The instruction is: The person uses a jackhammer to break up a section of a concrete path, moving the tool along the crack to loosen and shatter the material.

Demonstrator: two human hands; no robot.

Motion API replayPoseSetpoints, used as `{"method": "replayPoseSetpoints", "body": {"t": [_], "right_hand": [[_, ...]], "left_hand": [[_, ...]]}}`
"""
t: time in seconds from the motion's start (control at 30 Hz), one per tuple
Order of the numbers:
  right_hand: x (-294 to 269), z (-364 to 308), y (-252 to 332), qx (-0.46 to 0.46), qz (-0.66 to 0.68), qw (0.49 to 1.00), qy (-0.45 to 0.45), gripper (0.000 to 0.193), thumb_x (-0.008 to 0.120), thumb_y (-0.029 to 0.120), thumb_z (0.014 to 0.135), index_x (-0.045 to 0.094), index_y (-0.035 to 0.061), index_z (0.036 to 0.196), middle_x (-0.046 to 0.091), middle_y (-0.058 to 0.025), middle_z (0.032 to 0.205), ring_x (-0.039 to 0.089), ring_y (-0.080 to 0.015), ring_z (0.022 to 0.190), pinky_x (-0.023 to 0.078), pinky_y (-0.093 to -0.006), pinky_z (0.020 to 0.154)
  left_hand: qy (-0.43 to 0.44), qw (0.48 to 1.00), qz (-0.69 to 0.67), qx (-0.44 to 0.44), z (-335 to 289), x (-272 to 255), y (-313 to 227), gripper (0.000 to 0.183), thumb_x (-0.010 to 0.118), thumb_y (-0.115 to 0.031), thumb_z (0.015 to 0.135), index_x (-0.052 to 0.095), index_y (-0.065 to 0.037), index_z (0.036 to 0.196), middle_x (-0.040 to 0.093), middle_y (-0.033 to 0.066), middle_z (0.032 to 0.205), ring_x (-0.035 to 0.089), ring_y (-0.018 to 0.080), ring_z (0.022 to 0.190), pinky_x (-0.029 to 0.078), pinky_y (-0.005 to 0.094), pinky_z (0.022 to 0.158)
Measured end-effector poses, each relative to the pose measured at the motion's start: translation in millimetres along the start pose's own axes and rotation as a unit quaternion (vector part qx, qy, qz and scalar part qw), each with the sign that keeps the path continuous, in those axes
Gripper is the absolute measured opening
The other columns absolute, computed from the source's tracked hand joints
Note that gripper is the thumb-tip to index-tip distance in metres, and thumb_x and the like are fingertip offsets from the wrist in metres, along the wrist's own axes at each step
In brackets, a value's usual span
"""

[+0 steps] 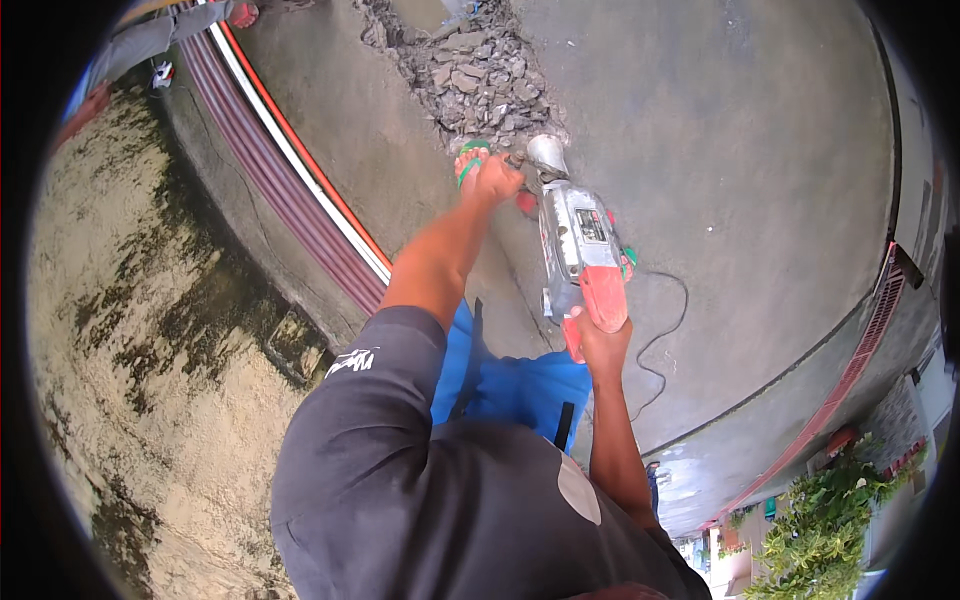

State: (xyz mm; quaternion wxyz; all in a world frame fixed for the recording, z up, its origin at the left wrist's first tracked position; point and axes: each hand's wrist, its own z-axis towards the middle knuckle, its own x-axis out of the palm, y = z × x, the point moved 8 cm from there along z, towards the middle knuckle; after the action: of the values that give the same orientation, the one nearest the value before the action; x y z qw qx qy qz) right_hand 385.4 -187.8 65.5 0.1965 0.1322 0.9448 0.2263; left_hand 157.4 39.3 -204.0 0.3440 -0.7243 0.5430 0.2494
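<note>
- The left hand (497,182) is wrapped around the side handle (514,160) of the breaker (565,235); the right hand (606,345) is curled around the red rear handle (573,335).
- The breaker is in front of the body, with its silver nose (547,153) at the near edge of the trench (408,62); the chisel tip I cannot see.
- In my judgement, the step in hand is breaking the concrete floor (760,170) at this edge; the next move calls for both grips firm, and the sandalled foot (468,162) away from the nose.
- The trench holds grey rubble (490,85); other containers I cannot make out.
- Maroon pipes (280,200) run near the floor's left edge.
</note>
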Motion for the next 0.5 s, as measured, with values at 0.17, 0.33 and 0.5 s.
{"method": "replayPoseSetpoints", "body": {"t": [0.17, 0.33, 0.5], "right_hand": [[3, 5, -5, 0.003, 0.033, 0.999, 0.011, 0.051, 0.082, 0.011, 0.078, 0.064, -0.0047, 0.122, 0.070, -0.0123, 0.112, 0.067, -0.0206, 0.101, 0.052, -0.0352, 0.090], [-1, -9, 2, -0.076, 0.029, 0.996, -0.029, 0.038, 0.080, 0.008, 0.081, 0.067, -0.0031, 0.114, 0.069, -0.0070, 0.101, 0.064, -0.0155, 0.088, 0.053, -0.0327, 0.080], [-13, -3, -1, -0.066, 0.042, 0.996, -0.036, 0.037, 0.080, 0.009, 0.081, 0.067, -0.0031, 0.114, 0.070, -0.0067, 0.100, 0.065, -0.0142, 0.086, 0.052, -0.0315, 0.077]], "left_hand": [[-0.027, 0.999, 0.026, 0.035, -7, -5, -6, 0.067, 0.065, -0.043, 0.067, 0.068, -0.011, 0.126, 0.054, 0.0217, 0.141, 0.042, 0.0401, 0.138, 0.022, 0.0507, 0.121], [0.018, 0.999, 0.017, 0.031, -6, -13, -15, 0.072, 0.065, -0.043, 0.067, 0.065, -0.010, 0.131, 0.054, 0.0228, 0.139, 0.041, 0.0401, 0.138, 0.022, 0.0498, 0.122], [0.128, 0.992, -0.014, 0.010, -24, -25, -51, 0.075, 0.065, -0.045, 0.071, 0.062, -0.007, 0.135, 0.048, 0.0233, 0.148, 0.038, 0.0390, 0.142, 0.018, 0.0488, 0.124]]}}
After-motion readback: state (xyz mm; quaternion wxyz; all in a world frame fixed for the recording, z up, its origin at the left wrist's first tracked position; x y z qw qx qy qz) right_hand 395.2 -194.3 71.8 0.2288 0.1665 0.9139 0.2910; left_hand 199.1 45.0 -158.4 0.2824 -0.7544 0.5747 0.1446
